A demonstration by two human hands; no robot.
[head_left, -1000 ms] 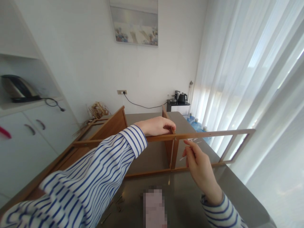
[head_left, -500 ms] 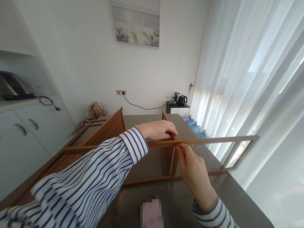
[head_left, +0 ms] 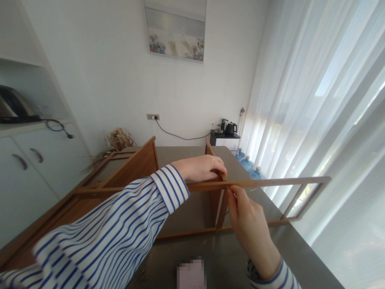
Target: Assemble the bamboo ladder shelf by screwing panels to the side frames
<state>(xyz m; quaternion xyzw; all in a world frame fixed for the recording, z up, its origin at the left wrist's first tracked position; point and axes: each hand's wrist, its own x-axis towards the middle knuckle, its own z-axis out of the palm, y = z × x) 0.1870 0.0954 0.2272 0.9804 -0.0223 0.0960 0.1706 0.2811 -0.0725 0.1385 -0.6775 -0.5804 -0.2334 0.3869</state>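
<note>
A brown wooden furniture frame with long rails and cross panels lies on its side on a grey table. My left hand reaches over the upper rail. Its fingers are closed on the end of a wooden shelf board where it meets this rail. On the near side of the same joint my right hand is pinched, thumb and forefinger together against the rail. Something tiny and thin shows at the fingertips; its kind is hidden. A wooden panel stands across the frame further left.
The grey table extends beneath the frame. A pixelated pinkish object is at the near edge. Blue water bottles stand by the curtain. A black kettle sits on a small cabinet; white cupboards line the left.
The view has shifted slightly, so the frame and both hands sit a little lower and further right. Both hands keep their places at the joint.
</note>
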